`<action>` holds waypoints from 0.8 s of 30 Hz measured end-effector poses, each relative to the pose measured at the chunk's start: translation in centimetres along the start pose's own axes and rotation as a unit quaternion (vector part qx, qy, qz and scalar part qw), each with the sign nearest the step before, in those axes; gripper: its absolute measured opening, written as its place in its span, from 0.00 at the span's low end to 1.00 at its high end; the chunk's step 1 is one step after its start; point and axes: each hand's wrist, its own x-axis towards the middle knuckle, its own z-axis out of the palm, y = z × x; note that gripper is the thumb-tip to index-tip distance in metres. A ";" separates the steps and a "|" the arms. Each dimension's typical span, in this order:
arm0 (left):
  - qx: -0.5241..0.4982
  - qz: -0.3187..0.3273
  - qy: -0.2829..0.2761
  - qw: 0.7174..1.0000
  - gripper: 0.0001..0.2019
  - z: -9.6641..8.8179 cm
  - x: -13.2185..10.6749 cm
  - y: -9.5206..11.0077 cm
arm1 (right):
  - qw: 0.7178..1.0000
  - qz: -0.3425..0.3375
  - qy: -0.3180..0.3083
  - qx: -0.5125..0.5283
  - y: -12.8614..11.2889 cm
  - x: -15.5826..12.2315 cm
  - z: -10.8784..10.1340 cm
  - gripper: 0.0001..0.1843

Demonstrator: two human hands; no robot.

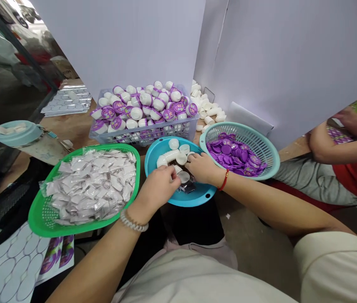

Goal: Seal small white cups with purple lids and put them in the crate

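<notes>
"Hands where?"

"Both low over a round sky-blue plastic tray. Left hand and right hand close together, almost touching."

"And right under the fingers?"

"Small round white plastic cups, a few lying on their sides, all loose in the tray. Also a little heap of dark shiny packets, just by the fingertips."

"Grip?"

"Fingers on both hands bent, curled down over the cups. Tight or loose, or on which cup? Too hidden to tell."

"What else close by?"

"Left of the tray, a big green plastic basket, full of small clear packets. Right of the tray, a round teal mesh basket with flat purple discs inside. Behind, a gray-blue plastic crate, packed with white cups with round purple labels. Far right, another person's bare arm, well apart."

"Any words to read?"

"Pale print on the purple labels, but too small and blurry to read."
</notes>
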 end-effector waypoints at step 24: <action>-0.156 0.045 0.139 0.977 0.12 -1.4 -2.7 -3.1 | 0.986 -0.045 -0.013 0.162 2.2 -2.0 -2.4 0.12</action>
